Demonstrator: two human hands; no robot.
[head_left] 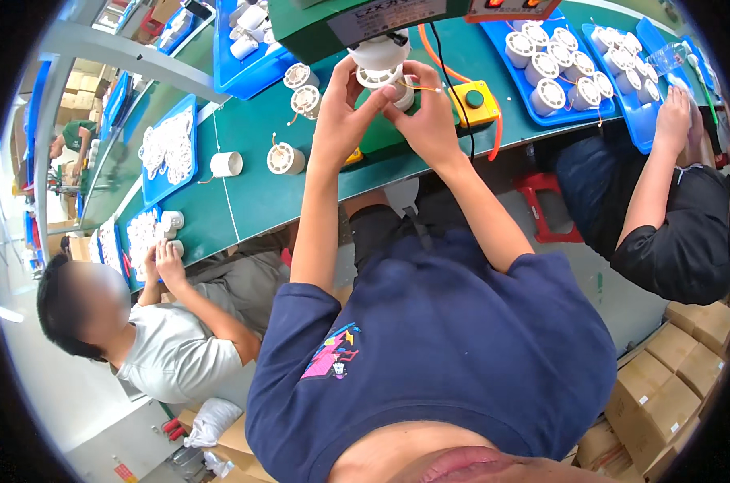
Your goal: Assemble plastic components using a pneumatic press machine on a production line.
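Note:
Both my hands are raised to a green bench machine (321, 28), under its white round head (379, 53). My left hand (347, 113) and my right hand (428, 121) close from either side on a white round slotted plastic housing (379, 78). It sits directly below the head; whether the two touch I cannot tell. Thin orange-yellow wires (420, 87) stick out past my right fingers. My thumbs nearly meet in front and hide much of the part. Left of my left hand, similar white housings (284, 159) with short wires stand on the green table.
A yellow box with a green button (476, 103) and an orange hose (497, 133) lie right of the machine. Blue trays (546, 122) of white housings stand further right, near a co-worker's hand (675, 117). More blue trays (149, 195) and another co-worker's hands (165, 264) are left.

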